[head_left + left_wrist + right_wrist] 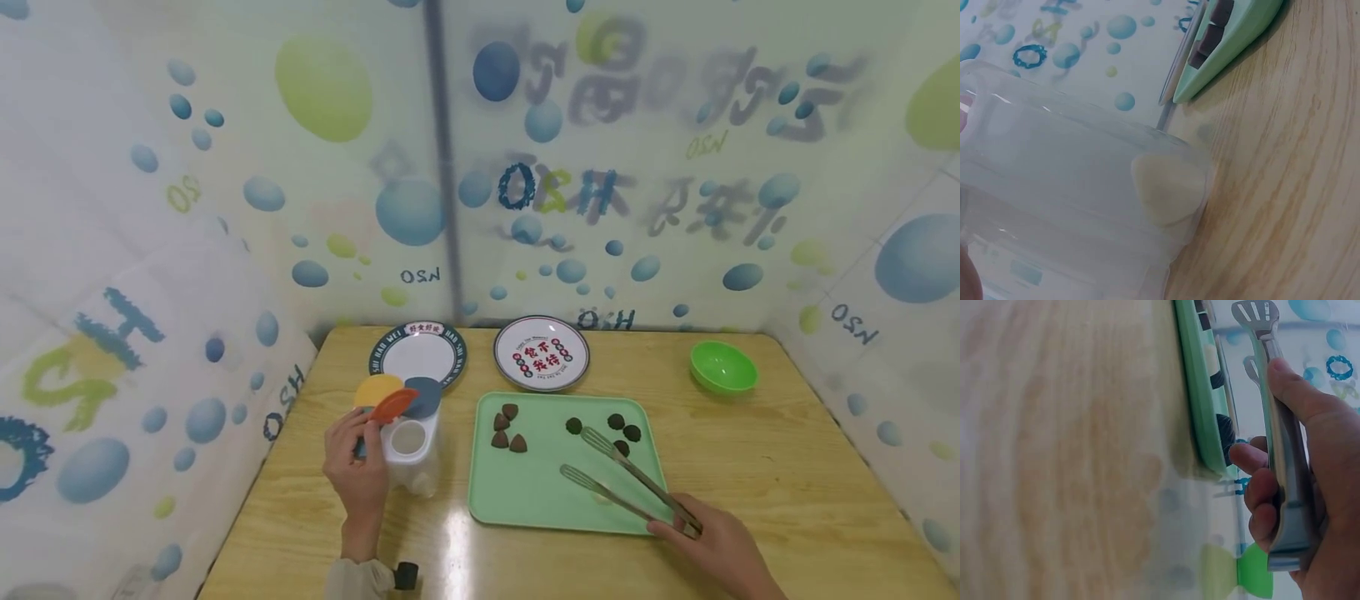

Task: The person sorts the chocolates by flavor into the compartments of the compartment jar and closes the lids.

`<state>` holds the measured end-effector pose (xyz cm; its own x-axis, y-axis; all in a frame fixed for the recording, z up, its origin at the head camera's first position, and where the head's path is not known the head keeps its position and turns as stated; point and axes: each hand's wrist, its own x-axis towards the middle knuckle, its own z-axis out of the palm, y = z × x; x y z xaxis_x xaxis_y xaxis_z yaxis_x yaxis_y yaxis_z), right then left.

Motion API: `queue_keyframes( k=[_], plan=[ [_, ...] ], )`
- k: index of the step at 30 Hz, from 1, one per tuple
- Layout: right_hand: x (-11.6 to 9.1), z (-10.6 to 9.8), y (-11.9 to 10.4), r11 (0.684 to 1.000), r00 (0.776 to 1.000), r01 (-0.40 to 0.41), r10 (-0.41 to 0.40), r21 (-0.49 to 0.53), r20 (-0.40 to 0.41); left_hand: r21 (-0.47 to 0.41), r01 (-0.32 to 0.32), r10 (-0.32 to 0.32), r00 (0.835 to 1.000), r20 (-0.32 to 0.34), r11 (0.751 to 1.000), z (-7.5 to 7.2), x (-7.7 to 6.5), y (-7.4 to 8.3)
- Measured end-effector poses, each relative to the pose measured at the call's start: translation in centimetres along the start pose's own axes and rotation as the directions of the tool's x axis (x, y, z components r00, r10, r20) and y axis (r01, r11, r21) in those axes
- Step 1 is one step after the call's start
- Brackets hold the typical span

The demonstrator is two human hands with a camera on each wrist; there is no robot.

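Note:
My left hand (358, 458) is at the left side of a translucent white container (423, 475), its thumb and fingers pinching a raised orange lid (393, 406). Below that lid, a round opening (408, 437) is uncovered. Yellow (377, 389) and blue (422, 398) lids stand up behind it. Through the container's wall, the left wrist view shows a pale piece (1169, 190) inside. Metal tongs (1288, 456) are in my right hand (712, 537), their slotted tips apart over a green tray (525, 504). Dark ridged balls (632, 433) and brown cone-shaped pieces (518, 443) lie on the tray.
Two patterned plates stand at the back, one with a dark rim (416, 358) and one with red writing (555, 371). A green bowl (723, 368) sits at the back right of the wooden table (795, 475). Printed curtains (600, 275) enclose the table.

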<state>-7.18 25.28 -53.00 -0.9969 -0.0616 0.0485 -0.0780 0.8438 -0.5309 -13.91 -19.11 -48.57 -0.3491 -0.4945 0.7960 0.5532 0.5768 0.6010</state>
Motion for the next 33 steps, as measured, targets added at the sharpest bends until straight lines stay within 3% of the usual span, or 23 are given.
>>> queue_keyframes(
  k=[5, 13, 18, 24, 33],
  plan=[
    [-0.7, 0.0, 0.5, 0.998, 0.998, -0.055, 0.056, -0.018, 0.027, -0.023, 0.003, -0.004, 1.000, -0.025, 1.000, 0.1, 0.2, 0.0],
    [-1.8, -0.6, 1.5, 0.983, 0.975, -0.176, 0.182, -0.059, 0.123, -0.021, 0.016, -0.016, 1.000, -0.001, 1.000, 0.0, 0.2, 0.0],
    [-2.0, -0.9, 2.0, 0.972, 0.961, -0.219, 0.231, -0.090, 0.152, 0.008, 0.019, -0.019, 1.000, -0.003, 1.000, 0.1, -0.1, -1.4],
    [-2.1, -1.3, 2.5, 0.965, 0.947, -0.231, 0.252, -0.126, 0.196, 0.029, 0.023, -0.023, 1.000, -0.009, 0.999, 0.2, -0.4, -1.9],
    [-2.2, -1.0, 2.9, 0.969, 0.947, -0.211, 0.235, -0.126, 0.219, 0.018, 0.027, -0.027, 1.000, -0.006, 0.999, 0.0, -1.2, -3.4]
  ],
)
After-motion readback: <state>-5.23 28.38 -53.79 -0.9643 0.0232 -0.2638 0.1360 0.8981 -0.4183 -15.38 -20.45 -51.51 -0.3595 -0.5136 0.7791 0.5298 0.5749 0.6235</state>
